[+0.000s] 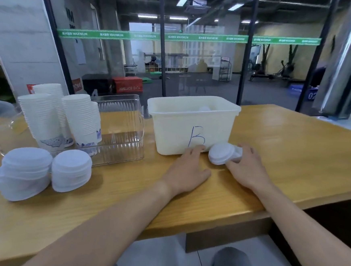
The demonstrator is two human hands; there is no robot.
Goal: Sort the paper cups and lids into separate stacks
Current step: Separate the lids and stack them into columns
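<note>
A paper cup with a white lid [221, 153] lies on its side on the wooden table, lid end facing me. My right hand [246, 166] is closed around the cup's body. Just left of it, my left hand [188, 167] rests flat on the table with fingers apart, its fingertips touching the front of the cream bin marked "B" [194, 123]. Tall stacks of white paper cups [43, 116], [81, 119] stand at the far left. In front of them sit two stacks of white lids [23, 171], [70, 172].
A clear ribbed plastic box [124, 133] stands between the cup stacks and the bin. A glass jug [4, 132] sits at the far left. The table's near edge runs diagonally below my forearms; a glass wall lies beyond the far edge.
</note>
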